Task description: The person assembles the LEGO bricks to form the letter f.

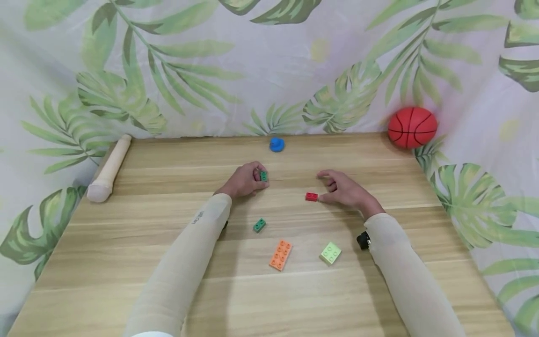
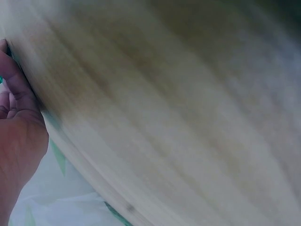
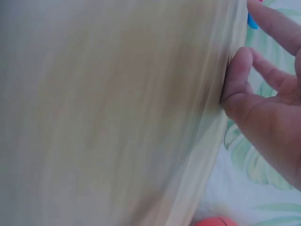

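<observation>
My left hand (image 1: 245, 179) pinches a small green toy brick (image 1: 263, 176) between thumb and fingers, close over the wooden table. To its right, my right hand (image 1: 343, 188) has thumb and index finger spread apart, and its thumb tip is right at the end of a small red brick (image 1: 311, 197). In the right wrist view the thumb (image 3: 237, 75) shows low by the table surface, with the red brick out of sight. A second green brick (image 1: 259, 225), an orange brick (image 1: 280, 255) and a light green brick (image 1: 330, 253) lie nearer to me.
A blue toy duck (image 1: 276, 144) sits at the back edge of the wooden table (image 1: 105, 262). A red basketball (image 1: 412, 128) is in the back right corner. A pale microphone-shaped object (image 1: 110, 169) lies along the left edge. Leaf-patterned cloth (image 1: 269, 61) rises behind.
</observation>
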A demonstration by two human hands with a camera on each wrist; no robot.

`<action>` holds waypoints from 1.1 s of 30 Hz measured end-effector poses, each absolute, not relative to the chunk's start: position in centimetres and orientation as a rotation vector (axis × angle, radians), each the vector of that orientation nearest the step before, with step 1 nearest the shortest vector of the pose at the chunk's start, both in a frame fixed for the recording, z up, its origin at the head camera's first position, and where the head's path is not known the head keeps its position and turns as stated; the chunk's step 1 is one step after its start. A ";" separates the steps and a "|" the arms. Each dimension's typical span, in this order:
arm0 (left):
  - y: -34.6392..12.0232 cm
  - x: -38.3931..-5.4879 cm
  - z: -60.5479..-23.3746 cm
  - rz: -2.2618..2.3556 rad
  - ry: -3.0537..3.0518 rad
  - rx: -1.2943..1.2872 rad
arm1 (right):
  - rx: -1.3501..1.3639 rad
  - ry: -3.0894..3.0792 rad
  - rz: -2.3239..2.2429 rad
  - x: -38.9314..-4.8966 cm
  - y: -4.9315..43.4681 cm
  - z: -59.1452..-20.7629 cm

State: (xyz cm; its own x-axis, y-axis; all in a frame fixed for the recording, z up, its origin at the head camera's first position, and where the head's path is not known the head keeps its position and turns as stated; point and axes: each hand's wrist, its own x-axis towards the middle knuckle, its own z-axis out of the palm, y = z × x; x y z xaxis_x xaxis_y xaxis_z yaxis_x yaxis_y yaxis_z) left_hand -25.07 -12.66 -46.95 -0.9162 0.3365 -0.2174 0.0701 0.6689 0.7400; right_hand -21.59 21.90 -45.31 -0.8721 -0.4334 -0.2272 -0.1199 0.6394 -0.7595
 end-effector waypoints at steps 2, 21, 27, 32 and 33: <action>-12.6 -25.0 -46.9 1.112 2.554 0.329 | -0.457 2.457 -1.124 -21.8 21.6 -45.4; -12.4 -24.9 -47.1 1.188 2.529 0.295 | -0.445 2.413 -1.106 -21.0 19.3 -45.1; -12.6 -24.8 -47.1 1.176 2.535 0.298 | -0.474 2.429 -1.093 -21.0 19.0 -45.2; -12.6 -24.7 -47.0 1.180 2.524 0.299 | -0.530 2.453 -1.063 -20.9 18.6 -45.2; -12.6 -24.7 -47.0 1.184 2.519 0.298 | -0.540 2.464 -1.053 -20.9 18.5 -45.2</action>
State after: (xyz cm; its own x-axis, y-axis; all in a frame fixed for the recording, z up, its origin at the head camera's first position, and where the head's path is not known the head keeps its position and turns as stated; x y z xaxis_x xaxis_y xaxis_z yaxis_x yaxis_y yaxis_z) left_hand -24.73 -12.60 -46.99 -0.9201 0.3278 -0.2144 0.0442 0.6308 0.7747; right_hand -20.91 18.52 -45.25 -0.8431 -0.4943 -0.2117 -0.1887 0.6406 -0.7443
